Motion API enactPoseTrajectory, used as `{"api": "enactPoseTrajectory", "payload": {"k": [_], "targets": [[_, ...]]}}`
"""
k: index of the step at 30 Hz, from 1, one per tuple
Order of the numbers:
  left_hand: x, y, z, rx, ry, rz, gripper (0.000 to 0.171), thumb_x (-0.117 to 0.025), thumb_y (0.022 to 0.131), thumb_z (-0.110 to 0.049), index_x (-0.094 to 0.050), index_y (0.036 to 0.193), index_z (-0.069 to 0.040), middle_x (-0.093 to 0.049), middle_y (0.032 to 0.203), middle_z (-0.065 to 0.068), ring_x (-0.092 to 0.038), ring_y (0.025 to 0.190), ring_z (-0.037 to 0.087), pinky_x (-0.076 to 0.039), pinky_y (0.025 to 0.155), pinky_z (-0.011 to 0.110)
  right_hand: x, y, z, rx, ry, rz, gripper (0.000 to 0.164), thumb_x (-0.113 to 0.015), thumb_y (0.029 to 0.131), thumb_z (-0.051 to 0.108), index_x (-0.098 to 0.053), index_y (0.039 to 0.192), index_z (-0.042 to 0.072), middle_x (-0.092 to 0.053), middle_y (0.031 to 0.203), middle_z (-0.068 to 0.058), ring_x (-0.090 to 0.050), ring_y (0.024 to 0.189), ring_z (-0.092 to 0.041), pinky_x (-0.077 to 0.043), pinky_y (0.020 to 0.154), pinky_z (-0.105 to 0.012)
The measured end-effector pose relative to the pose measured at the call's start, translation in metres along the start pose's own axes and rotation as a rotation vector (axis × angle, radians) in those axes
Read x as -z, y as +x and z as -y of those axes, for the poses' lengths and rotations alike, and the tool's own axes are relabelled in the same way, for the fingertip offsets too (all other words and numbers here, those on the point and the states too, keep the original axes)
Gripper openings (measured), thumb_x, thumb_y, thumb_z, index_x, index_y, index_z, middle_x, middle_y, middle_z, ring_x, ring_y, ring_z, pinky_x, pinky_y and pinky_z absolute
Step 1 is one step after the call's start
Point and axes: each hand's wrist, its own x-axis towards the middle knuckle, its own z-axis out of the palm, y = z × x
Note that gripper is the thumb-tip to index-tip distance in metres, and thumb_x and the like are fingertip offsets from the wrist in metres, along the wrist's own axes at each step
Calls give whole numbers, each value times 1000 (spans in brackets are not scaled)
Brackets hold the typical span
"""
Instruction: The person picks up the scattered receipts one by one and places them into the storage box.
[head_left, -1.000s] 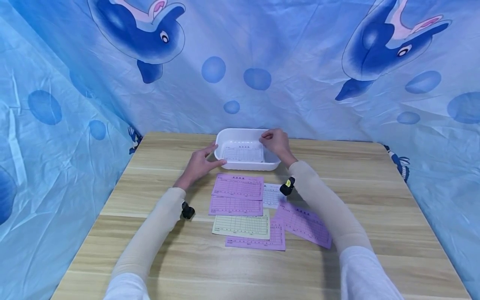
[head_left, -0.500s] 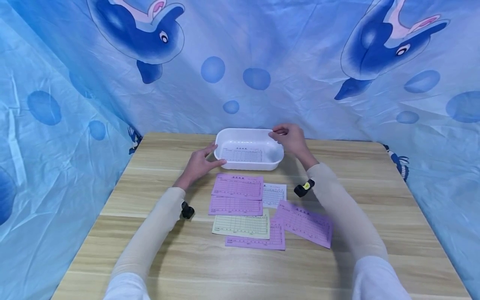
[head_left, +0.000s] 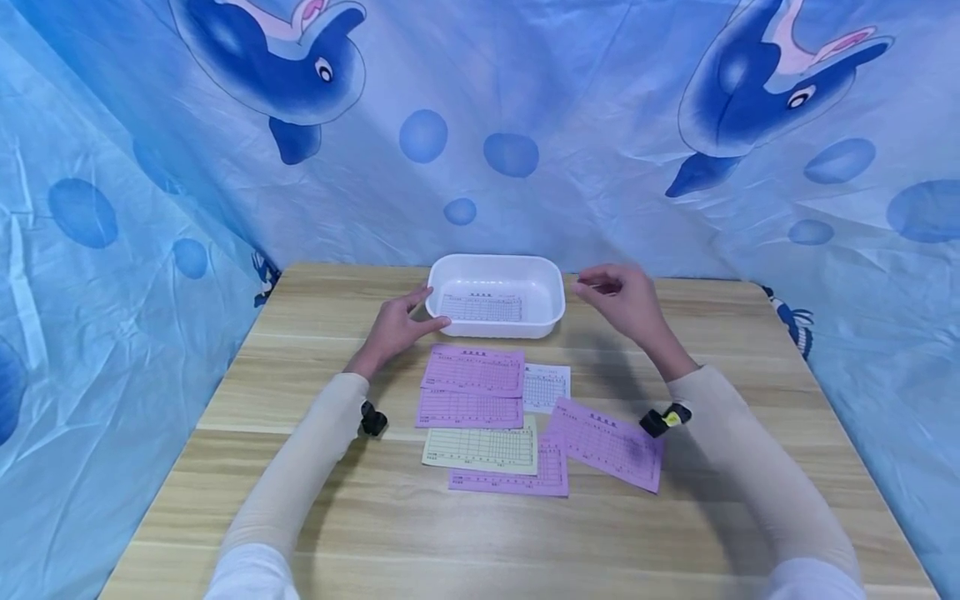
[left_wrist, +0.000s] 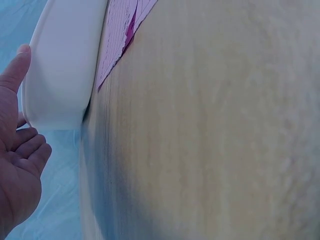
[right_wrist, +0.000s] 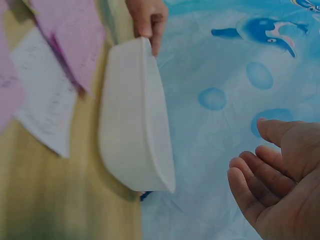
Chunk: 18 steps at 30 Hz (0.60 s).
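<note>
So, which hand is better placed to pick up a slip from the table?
Probably the right hand: it looks empty and relaxed, clear of the white tray, with the angled purple slip on its side. The left hand holds the tray's left end.

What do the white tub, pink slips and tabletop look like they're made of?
White tub: probably plastic, smooth, slightly glossy; its rounded walls look moulded.
Pink slips: likely thin paper, matte, with printed ruled lines.
Tabletop: wood or wood-look laminate, soft sheen; the grain stripes don't settle which.

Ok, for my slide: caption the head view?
Left hand holds white tub containing printed slip; empty right hand hovers alongside.
</note>
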Motion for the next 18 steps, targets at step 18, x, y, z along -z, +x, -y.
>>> {"api": "enactPoseTrajectory", "payload": {"k": [18], "targets": [[0, -1, -1, -5, -29, 11, 90, -86, 80, -48, -48, 149, -4, -37, 162, 12, -33, 151, 31, -32, 121, 50, 18, -101, -45, -109, -75, 20, 36, -74, 96, 32, -73, 119, 5, -76, 111, -12, -71, 96, -25, -53, 78, -12]]}}
